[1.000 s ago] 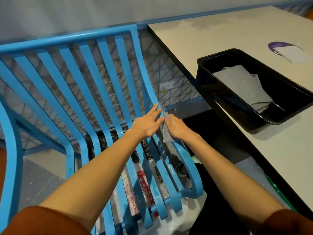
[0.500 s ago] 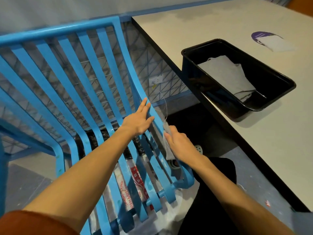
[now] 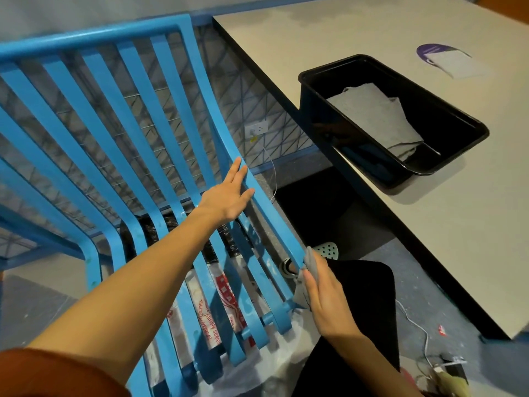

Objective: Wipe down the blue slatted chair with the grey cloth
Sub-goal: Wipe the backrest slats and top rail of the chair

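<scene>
Grey crumpled cloth [image 3: 310, 262] is bunched in the right hand [image 3: 329, 305], grip clamped on it, held against the outermost slat [image 3: 272, 214] of the blue slatted metal chair [image 3: 86, 38], low near the front curl. That slat's long axis runs up and away toward the backrest. Left hand [image 3: 226, 199] lies flat, fingers straight, higher on the same slat, so the wipe probably follows it.

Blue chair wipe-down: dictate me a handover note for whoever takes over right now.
Left hand: open, fingers flat on the right-side slats, steadying the blue chair.
Right hand: holds the grey cloth against the outermost right slat, near the seat's front edge.
Done: that slat is under way; the rest cannot be judged.
Left: probably the remaining slats.
</scene>
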A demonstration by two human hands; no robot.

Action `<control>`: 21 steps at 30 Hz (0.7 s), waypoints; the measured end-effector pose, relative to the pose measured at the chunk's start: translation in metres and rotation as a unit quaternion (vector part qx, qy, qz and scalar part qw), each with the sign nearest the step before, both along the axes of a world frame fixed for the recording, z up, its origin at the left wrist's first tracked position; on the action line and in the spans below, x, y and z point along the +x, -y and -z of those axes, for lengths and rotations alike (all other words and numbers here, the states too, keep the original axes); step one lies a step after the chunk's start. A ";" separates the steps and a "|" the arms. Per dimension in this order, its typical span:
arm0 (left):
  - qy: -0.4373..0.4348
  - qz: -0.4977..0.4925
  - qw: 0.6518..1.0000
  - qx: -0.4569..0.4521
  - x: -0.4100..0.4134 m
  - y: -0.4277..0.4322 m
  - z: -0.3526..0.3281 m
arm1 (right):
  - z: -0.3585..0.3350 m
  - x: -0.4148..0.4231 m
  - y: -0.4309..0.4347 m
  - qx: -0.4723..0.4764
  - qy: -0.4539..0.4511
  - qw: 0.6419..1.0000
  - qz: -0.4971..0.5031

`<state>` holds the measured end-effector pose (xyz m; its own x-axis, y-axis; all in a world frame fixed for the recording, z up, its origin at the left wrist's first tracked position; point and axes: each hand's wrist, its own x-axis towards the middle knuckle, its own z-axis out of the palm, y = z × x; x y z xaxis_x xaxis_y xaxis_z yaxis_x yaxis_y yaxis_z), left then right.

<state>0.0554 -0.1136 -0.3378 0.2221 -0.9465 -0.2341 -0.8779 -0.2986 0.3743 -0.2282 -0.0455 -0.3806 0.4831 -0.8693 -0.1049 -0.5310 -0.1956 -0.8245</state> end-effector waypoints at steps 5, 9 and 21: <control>0.009 -0.002 1.000 -0.006 0.001 0.002 -0.002 | -0.011 0.010 0.011 -0.042 0.006 0.999 -0.014; 0.007 -0.005 1.000 -0.005 -0.001 0.001 0.000 | -0.024 0.041 0.041 -0.143 -0.078 0.986 -0.046; 0.019 -0.005 1.000 0.002 -0.001 0.001 -0.004 | -0.046 0.138 0.111 -0.083 -0.176 0.979 -0.068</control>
<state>0.0542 -0.1148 -0.3341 0.2403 -0.9433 -0.2289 -0.8881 -0.3088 0.3404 -0.0903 -0.1569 -0.3351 0.5537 -0.8192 -0.1494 -0.7371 -0.3988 -0.5456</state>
